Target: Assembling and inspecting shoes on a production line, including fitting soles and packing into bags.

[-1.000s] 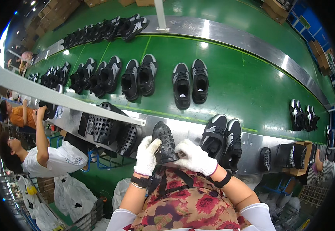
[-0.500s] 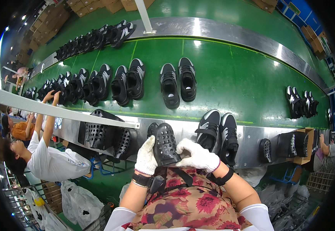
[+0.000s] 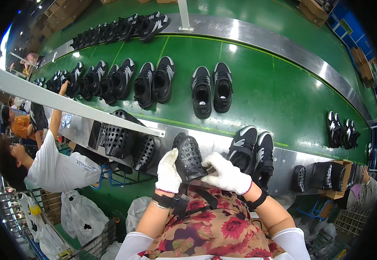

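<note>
Green rubber belting made up the widest thing in view, a conveyor belt (image 3: 279,86) curving from the far left corner round to the right edge, bounded by a steel rim (image 3: 284,41) on its far side and a steel ledge (image 3: 214,141) on its near side. Black sneakers with white trim stood on it in pairs: a crowded row (image 3: 102,80) toward the left end, one pair (image 3: 212,89) near the middle, two pairs (image 3: 340,130) close to the right edge. Another pair (image 3: 253,151) sat on the near ledge, just beside the right hand. A white bar (image 3: 67,104) slanted above the ledge's left part, with black perforated inserts (image 3: 125,143) hanging below it. At the left edge a co-worker in a white shirt (image 3: 58,169) reached an arm up toward the belt.

At the near edge's middle, both hands wore white cotton gloves. The left hand (image 3: 168,171) clasped the left side of a black perforated insert (image 3: 189,158), fingers curled round it. The right hand (image 3: 227,173) gripped the same piece from its lower right, thumb pressed against it. The piece was held tilted, above the ledge.
</note>
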The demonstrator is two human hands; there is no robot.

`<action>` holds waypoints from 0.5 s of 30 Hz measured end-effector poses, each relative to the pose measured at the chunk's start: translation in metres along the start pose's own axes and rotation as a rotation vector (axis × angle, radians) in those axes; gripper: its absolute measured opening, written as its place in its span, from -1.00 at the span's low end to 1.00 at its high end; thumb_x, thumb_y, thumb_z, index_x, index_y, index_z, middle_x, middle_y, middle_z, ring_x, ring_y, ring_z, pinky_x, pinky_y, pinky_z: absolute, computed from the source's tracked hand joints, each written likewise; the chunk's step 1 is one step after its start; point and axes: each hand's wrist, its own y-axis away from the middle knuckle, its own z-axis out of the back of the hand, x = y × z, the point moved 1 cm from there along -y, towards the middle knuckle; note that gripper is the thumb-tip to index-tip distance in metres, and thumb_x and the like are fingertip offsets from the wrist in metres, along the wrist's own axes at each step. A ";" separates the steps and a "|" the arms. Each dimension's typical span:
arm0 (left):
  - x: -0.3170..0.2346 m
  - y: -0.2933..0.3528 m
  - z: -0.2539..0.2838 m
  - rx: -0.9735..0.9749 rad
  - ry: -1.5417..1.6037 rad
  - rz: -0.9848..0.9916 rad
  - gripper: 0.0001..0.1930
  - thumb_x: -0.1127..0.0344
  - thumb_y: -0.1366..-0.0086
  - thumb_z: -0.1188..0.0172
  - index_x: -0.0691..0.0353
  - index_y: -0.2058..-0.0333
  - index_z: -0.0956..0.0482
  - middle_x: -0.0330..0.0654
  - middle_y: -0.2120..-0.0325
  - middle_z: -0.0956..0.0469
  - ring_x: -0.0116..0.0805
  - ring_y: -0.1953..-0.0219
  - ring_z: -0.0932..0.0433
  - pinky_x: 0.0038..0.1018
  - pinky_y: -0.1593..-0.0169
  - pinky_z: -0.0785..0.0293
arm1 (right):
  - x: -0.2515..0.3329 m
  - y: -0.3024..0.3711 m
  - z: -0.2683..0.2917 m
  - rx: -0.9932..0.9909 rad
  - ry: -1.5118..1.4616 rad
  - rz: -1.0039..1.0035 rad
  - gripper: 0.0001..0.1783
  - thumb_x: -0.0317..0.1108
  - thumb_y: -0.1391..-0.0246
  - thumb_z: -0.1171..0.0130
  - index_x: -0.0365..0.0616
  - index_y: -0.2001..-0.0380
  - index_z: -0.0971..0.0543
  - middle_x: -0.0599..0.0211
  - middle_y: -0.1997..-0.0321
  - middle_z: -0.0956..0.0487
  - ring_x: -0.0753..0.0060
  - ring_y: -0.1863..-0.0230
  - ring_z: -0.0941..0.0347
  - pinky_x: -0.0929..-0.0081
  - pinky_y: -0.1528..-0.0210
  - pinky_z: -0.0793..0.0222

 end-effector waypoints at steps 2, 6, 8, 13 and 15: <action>-0.003 0.006 -0.006 -0.020 0.047 -0.008 -0.87 0.35 -0.40 -0.09 0.25 0.20 -0.57 -0.11 0.21 -0.62 -0.23 0.18 -0.63 -0.27 0.00 -0.59 | 0.005 -0.003 -0.003 -0.016 -0.006 -0.018 -0.57 -0.45 0.08 -0.39 -0.15 0.11 -0.48 0.19 0.16 -0.46 0.22 0.15 -0.53 0.36 0.09 -0.51; -0.008 0.015 -0.016 -0.016 0.029 -0.076 -0.92 0.40 -0.37 -0.14 0.25 0.23 -0.58 -0.21 0.26 -0.61 -0.35 0.20 -0.60 -0.39 0.03 -0.57 | 0.012 -0.006 -0.006 -0.069 0.205 0.141 -0.58 -0.45 0.10 -0.35 -0.11 0.12 -0.48 0.18 0.18 -0.43 0.12 0.22 -0.50 0.29 0.16 -0.48; -0.006 0.015 -0.019 -0.021 0.001 -0.089 -0.92 0.40 -0.37 -0.15 0.25 0.22 -0.58 -0.22 0.27 -0.60 -0.37 0.20 -0.59 -0.41 0.03 -0.55 | 0.010 -0.007 -0.006 -0.079 0.284 0.169 -0.59 -0.44 0.10 -0.34 -0.10 0.13 -0.48 0.18 0.19 -0.41 0.09 0.25 -0.48 0.27 0.19 -0.46; 0.001 0.014 -0.015 -0.049 -0.019 -0.108 -0.93 0.42 -0.33 -0.20 0.22 0.22 -0.58 -0.20 0.26 -0.61 -0.36 0.18 -0.59 -0.39 -0.01 -0.55 | 0.004 -0.008 0.001 0.083 0.187 -0.026 -0.61 -0.36 0.16 -0.40 -0.08 0.22 -0.48 0.23 0.22 -0.40 0.17 0.25 -0.46 0.32 0.21 -0.43; 0.001 0.012 -0.006 -0.082 -0.137 -0.181 -0.93 0.41 -0.34 -0.20 0.23 0.23 -0.58 -0.22 0.27 -0.60 -0.40 0.18 -0.57 -0.46 -0.01 -0.51 | 0.000 -0.003 0.009 0.083 0.148 -0.012 -0.61 -0.36 0.17 -0.41 -0.08 0.24 -0.48 0.24 0.23 -0.40 0.20 0.25 -0.45 0.34 0.21 -0.42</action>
